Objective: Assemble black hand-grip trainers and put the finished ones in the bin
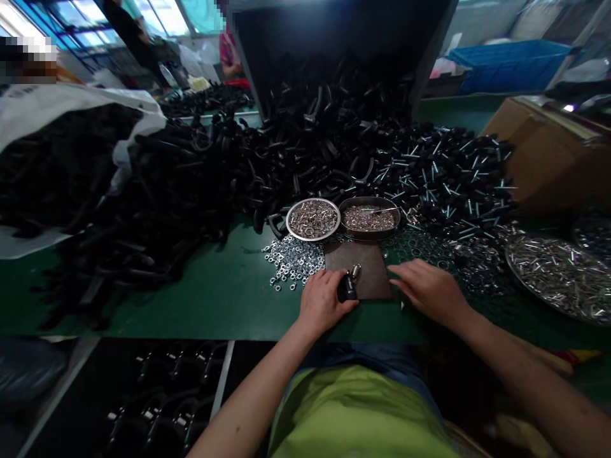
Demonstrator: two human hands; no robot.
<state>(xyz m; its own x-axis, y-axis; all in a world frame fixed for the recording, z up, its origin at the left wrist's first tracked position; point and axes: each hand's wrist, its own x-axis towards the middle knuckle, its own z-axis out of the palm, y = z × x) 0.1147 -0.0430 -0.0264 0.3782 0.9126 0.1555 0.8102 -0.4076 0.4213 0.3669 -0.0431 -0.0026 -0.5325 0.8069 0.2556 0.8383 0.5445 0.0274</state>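
Note:
My left hand (324,300) is wrapped round a small black part (351,287), held at the left side of a brown square mat (370,257). A shiny metal spring-like piece (356,272) sits at the top of that part. To the right of the mat, my right hand (427,289) hovers with its fingers stretched out and nothing visible between them. A round dish (313,238) and an oval tin (370,236), both full of tiny metal pieces, stand just beyond the mat. Loose metal nuts (292,257) lie scattered left of it.
Black curved parts (191,165) are heaped across the back and left, beside a white bag (143,102). Black parts with metal pins (443,172) pile up at the right. A wide tray (568,277) of pins and a cardboard box (544,149) are further right. People stand behind.

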